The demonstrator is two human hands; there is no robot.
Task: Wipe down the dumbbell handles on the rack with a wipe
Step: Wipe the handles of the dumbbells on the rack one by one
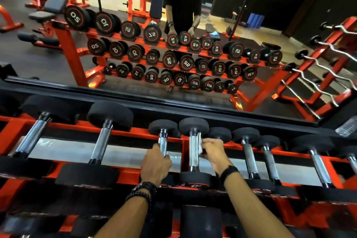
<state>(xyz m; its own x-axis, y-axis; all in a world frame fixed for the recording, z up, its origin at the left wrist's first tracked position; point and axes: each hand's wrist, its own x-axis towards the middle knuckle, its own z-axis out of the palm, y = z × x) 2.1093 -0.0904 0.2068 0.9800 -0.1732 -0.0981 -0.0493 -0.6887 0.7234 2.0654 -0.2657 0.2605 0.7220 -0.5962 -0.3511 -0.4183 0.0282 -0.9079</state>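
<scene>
A red rack carries a row of black-headed dumbbells with chrome handles on its top tier. My left hand grips the handle of a small dumbbell near the middle. Just to its right stands another dumbbell with a knurled handle. My right hand pinches a white wipe and holds it against the right side of that handle. The wipe is mostly hidden by my fingers.
Larger dumbbells sit to the left and smaller ones to the right on the same tier. A wall mirror behind the rack reflects the rack and a person. A clear plastic bottle lies at the right edge.
</scene>
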